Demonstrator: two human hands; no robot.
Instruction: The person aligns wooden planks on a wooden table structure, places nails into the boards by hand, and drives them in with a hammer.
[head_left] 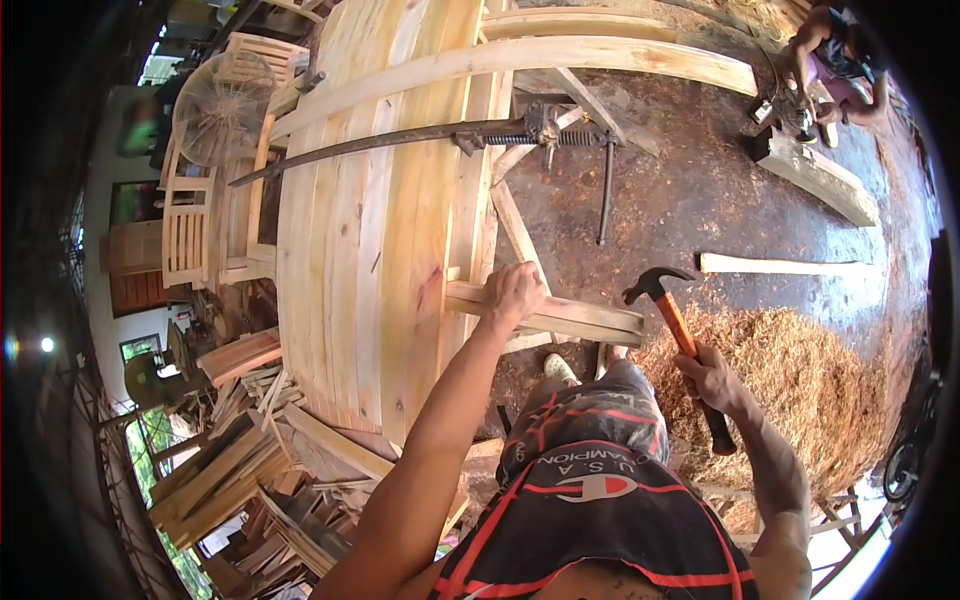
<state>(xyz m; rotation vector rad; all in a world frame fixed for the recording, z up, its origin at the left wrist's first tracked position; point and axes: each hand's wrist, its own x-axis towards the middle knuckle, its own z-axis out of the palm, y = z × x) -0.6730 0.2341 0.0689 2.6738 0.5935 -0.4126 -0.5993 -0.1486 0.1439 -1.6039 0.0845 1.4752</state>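
My left hand [516, 293] is closed around a short wooden beam [590, 322] that sticks out from the edge of a large panel of joined planks [350, 250]. In my right hand [708, 378] is a claw hammer [676, 325] with an orange and black handle, its head raised toward the beam's free end but apart from it. A long bar clamp [400, 138] lies across the panel, with its screw and handle past the panel's edge. Beyond the clamp, a long curved board [600, 55] rests across the planks.
A wood shavings heap [790, 390] covers the floor at right, near a pale wooden strip [785, 265] and a thick timber [820, 180]. Another person [835, 65] crouches at the upper right. Stacked scrap boards [225, 470], a fan [222, 108] and a slatted chair [188, 230] are at left.
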